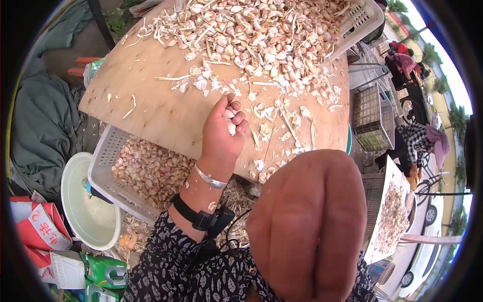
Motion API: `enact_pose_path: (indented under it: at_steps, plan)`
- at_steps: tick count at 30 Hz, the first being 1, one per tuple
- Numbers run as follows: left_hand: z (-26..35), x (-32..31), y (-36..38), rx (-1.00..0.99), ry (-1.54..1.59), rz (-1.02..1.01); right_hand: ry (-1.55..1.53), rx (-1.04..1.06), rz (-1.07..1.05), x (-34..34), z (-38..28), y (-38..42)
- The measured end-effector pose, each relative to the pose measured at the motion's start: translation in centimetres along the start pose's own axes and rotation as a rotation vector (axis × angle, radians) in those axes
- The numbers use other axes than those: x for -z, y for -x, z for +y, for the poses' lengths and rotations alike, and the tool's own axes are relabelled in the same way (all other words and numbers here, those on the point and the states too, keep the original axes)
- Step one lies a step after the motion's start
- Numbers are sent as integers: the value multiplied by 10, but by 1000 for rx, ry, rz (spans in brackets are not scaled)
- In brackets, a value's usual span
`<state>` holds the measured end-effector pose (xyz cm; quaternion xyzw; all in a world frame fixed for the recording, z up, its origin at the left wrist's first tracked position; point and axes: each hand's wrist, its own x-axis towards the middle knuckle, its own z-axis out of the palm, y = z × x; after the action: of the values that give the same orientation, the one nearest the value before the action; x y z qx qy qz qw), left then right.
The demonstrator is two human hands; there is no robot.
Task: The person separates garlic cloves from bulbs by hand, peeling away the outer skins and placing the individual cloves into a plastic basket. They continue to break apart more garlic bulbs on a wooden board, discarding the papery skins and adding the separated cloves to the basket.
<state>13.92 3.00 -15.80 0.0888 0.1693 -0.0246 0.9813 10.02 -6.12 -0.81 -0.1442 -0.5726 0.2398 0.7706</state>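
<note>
My left hand (224, 132) is above the near part of the wooden board, its fingers curled round white garlic cloves (231, 122). A silver bangle and a black band are on that wrist. Very close to the camera, my right hand (312, 226) looms large, fingers bent and pressed together. Whatever it may hold is hidden behind the fingers. Beyond the hands, a heap of garlic cloves (271, 40) covers the far part of the board (146, 95). Loose skins and dry stalks (284, 123) lie between the heap and my hands.
Below the board's left edge is a grey plastic crate (108, 151) full of garlic cloves. A pale green basin (80, 216) stands beside it. At the far right of the board sits a white basket (362, 25). Other people (420, 143) are at the right, near another garlic-covered table (390, 221).
</note>
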Motion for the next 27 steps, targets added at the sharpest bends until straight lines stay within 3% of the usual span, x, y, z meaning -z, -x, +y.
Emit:
enact_pose_path:
  at_steps: [2,8,9,11,12,14,15,16,17,18,19,20,21,22,24,26,27]
  plan:
    - [0,0,4,-3,-21,66,-56,83,25,-13,18,-8]
    - [-1,1,5,-2,23,27,-367,516,202,-35,43,-27]
    - [-1,1,5,-6,20,21,-369,514,199,-39,37,-30]
    - [-1,8,4,-12,16,-24,-348,208,462,-42,11,-30]
    - [3,3,5,-14,10,-73,-359,201,456,-31,2,-21]
    - [6,-20,16,-28,7,87,495,-147,385,6,-8,8]
    - [8,-27,25,-10,24,58,764,-256,354,32,-11,12]
    - [4,-5,9,-88,77,-83,1287,-474,316,54,-9,22]
    - [7,-10,12,-82,95,-43,1305,-680,459,75,0,29]
    - [10,-15,15,-76,112,1,1262,-659,707,109,7,44]
    - [11,-10,13,-77,117,8,1499,-723,831,147,8,57]
    - [14,-4,7,-89,90,49,1708,-768,836,174,9,63]
    - [16,0,3,-101,63,90,1868,-802,689,195,12,67]
    - [17,1,1,-102,63,92,1866,-802,688,214,20,76]
    - [18,1,0,-115,12,92,2064,-914,467,240,35,93]
    - [18,-1,0,-117,-57,93,2164,-818,426,244,29,99]
    - [17,-3,1,-115,-128,96,1654,-840,761,231,19,92]
